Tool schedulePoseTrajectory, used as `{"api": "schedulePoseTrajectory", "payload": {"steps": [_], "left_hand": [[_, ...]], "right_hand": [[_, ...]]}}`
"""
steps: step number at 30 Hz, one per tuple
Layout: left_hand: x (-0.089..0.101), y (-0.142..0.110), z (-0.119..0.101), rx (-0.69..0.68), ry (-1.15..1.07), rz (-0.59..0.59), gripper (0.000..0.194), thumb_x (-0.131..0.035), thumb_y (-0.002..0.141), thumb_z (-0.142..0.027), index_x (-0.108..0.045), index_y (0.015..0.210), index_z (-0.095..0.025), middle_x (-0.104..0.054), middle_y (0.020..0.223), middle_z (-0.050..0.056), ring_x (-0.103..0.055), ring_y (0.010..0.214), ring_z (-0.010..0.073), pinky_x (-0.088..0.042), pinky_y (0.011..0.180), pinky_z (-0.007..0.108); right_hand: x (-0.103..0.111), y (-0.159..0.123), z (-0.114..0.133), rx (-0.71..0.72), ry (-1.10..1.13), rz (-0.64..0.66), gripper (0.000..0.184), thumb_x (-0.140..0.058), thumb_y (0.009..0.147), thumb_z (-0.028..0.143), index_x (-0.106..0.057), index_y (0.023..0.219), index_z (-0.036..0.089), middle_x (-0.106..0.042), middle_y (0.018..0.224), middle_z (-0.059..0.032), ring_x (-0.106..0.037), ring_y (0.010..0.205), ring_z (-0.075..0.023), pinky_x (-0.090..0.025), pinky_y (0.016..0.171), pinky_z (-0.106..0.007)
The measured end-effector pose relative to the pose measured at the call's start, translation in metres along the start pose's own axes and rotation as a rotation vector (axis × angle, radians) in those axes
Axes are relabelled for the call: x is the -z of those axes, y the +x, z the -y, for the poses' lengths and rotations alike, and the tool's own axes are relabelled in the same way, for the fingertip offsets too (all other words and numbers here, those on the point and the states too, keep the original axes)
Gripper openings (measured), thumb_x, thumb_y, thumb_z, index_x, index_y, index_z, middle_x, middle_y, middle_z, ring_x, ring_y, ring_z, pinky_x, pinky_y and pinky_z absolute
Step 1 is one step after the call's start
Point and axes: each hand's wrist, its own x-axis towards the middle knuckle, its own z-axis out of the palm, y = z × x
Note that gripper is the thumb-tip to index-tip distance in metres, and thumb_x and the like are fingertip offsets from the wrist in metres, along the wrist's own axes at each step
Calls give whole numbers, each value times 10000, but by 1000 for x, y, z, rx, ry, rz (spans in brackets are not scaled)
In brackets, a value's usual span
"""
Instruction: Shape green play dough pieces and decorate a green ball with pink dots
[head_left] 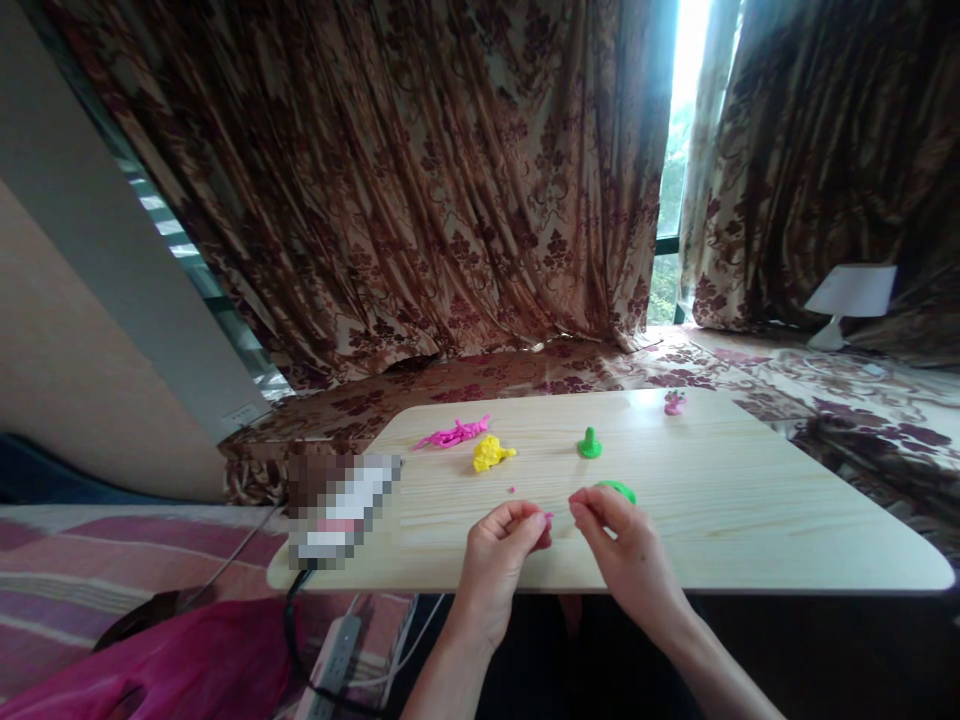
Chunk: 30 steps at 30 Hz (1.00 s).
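My left hand (pixel 496 550) is closed in a pinch on a small bit of pink modelling clay (pixel 549 516), which pokes out past the thumb and fingertip. Just across from it, my right hand (pixel 622 535) has its thumb and forefinger pressed together; anything between them is too small to make out. A green clay piece (pixel 619 490) lies behind my right hand, partly hidden by it. Beyond the left hand a tiny pink ball (pixel 512 490) rests on the wooden table (pixel 750 500). Both hands are apart, above the table's near side.
Farther back lie a bundle of pink clay strands (pixel 454 432), a yellow clay lump (pixel 491 454) and an upright green clay piece (pixel 590 443). A small pink figure (pixel 674 402) stands near the far edge. At left is a blurred-out object (pixel 349 508) with a black cable.
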Motion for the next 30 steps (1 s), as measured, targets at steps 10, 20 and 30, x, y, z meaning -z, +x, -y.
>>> {"api": "schedulePoseTrajectory", "payload": {"steps": [10,20,30], "left_hand": [[-8,62,17,-498,902,-30,121,-552,730,-194,-621,630,-190,-596,714,32,-531,795,190,-388,810,347],[-2,53,7,-557,899,-68,245,-553,755,-219,-674,967,-231,-613,976,65,-501,988,230,-327,932,352],[-24,-5,2,-3,-77,93,224,-599,762,-311,-703,869,-144,-663,753,57,-557,772,164,-408,752,282]], "right_hand": [[12,3,1,-294,383,56,212,-562,815,352,-609,786,147,-570,665,-4,-518,660,-131,-425,653,-253],[13,0,-4,-233,341,21,195,-566,811,344,-617,827,157,-567,714,-12,-517,674,-134,-438,652,-257],[2,-4,3,157,7,-55,137,-542,826,221,-672,869,218,-549,792,-34,-543,776,-173,-464,699,-312]]}}
